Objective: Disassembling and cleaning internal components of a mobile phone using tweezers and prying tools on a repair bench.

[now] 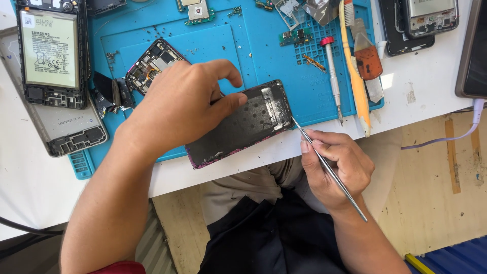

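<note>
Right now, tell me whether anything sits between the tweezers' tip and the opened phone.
Nothing visible does. The right hand holds the tweezers, whose tip already reaches the upper right corner of the opened phone. The left hand steadies the phone from its left side, away from the tip.

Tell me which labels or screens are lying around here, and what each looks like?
Battery label: top left, in an opened phone; pale rectangle with small dark print.
Dark screen: right edge; black, grey frame.
Phone frame: centre, under the left hand; black, no display lit.
</note>
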